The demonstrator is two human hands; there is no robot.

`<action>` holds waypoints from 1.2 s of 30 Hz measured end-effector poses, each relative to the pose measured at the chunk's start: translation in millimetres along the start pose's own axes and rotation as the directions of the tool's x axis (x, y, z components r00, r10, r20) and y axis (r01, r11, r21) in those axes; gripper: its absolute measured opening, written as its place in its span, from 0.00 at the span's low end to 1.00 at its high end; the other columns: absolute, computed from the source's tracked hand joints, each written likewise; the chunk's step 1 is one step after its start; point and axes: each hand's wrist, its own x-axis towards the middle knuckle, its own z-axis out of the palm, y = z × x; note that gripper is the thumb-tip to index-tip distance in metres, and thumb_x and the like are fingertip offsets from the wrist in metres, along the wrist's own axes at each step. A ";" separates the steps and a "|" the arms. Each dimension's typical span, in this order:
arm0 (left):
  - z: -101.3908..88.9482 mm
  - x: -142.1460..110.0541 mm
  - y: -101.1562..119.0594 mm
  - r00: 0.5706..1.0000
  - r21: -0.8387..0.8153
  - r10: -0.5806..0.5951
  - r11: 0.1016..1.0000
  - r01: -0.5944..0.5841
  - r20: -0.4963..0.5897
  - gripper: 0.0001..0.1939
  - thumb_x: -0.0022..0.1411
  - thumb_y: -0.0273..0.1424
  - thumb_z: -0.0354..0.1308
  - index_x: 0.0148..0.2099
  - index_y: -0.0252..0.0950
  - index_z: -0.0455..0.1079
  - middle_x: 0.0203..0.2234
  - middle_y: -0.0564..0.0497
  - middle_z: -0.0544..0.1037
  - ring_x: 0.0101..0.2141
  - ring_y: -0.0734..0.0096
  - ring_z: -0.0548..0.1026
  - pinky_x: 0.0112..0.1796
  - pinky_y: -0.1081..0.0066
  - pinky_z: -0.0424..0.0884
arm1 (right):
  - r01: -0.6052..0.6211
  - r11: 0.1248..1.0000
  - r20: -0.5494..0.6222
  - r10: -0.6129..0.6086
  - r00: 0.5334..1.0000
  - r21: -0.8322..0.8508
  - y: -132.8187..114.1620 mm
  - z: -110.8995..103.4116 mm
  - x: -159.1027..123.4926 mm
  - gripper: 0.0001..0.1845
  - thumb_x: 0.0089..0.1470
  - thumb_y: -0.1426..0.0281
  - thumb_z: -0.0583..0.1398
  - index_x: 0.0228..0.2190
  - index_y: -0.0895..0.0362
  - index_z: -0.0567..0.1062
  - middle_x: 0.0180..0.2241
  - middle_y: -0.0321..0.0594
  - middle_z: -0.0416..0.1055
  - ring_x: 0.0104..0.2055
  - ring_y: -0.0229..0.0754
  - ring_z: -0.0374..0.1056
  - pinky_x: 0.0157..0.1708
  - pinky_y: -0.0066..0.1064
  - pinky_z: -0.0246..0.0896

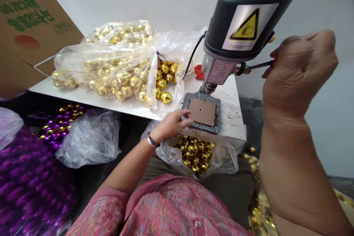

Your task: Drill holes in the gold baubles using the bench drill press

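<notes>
A small bench drill (243, 22) with a dark head and a yellow warning label stands on a white table (83, 96). Its bit hangs just above a brown pad (202, 111) on the metal base plate (189, 97). My right hand (298, 70) is raised at the right, closed round the drill's feed lever (256, 66). My left hand (173, 122) rests at the table's front edge beside the plate, fingers curled toward it; whether it holds anything is hidden.
A clear plastic bag of faceted gold balls (121, 70) lies on the table to the left. Another open bag of gold balls (195, 155) sits in my lap. Purple beads (24, 180) and a crumpled plastic bag (88, 140) lie at lower left. A cardboard box (27, 22) leans at upper left.
</notes>
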 end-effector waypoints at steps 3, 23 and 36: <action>-30.8 29.8 -7.8 0.913 0.121 -0.141 0.972 0.201 -0.382 0.19 0.75 0.24 0.61 0.63 0.34 0.84 0.58 0.35 0.88 0.57 0.51 0.86 0.64 0.56 0.79 | -0.038 0.999 0.046 0.039 0.998 -0.030 -9.0 -5.8 0.1 0.18 0.79 0.62 0.54 0.34 0.56 0.69 0.30 0.27 0.65 0.32 0.29 0.67 0.43 0.37 0.60; -36.1 42.1 -28.2 0.909 -0.272 -0.108 0.962 -0.005 -0.402 0.35 0.62 0.33 0.74 0.70 0.38 0.73 0.49 0.47 0.84 0.46 0.64 0.82 0.51 0.65 0.80 | 0.068 0.998 0.022 -0.068 0.997 -0.016 -10.5 -5.3 -17.2 0.19 0.77 0.54 0.56 0.36 0.54 0.70 0.29 0.29 0.67 0.28 0.30 0.60 0.38 0.32 0.58; 4.4 48.8 0.9 0.982 -0.607 -0.178 0.774 0.179 0.063 0.20 0.69 0.45 0.71 0.55 0.38 0.77 0.45 0.48 0.86 0.35 0.74 0.82 0.34 0.74 0.74 | -0.224 0.946 0.186 0.270 0.945 -0.235 -52.2 9.8 59.7 0.19 0.75 0.73 0.50 0.28 0.54 0.62 0.29 0.30 0.61 0.36 0.30 0.52 0.52 0.35 0.58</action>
